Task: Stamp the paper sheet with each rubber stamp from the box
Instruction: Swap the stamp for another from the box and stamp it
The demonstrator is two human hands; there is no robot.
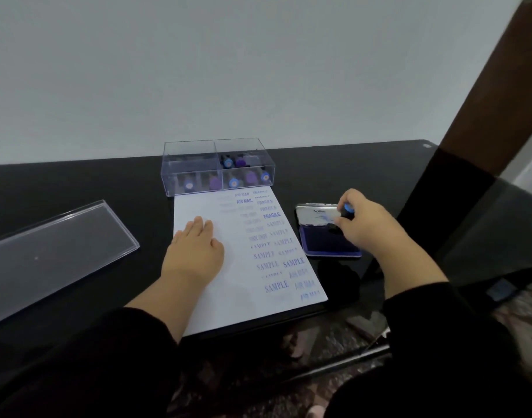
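Both hands busy: right hand (pixel 362 226) pinches stamp (pixel 346 211) over ink pad (pixel 325 242).

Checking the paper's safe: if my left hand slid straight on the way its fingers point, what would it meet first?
Probably the clear stamp box at the sheet's far edge. The left hand lies flat on the paper sheet, fingers pointing away across bare paper; depth is hard to judge.

Clear lid (pixel 56 251) on black table (pixel 364 164)

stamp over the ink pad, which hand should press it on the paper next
Right hand: it already grips the stamp over the ink pad, beside the paper. The left hand lies flat on the sheet, steadying it.
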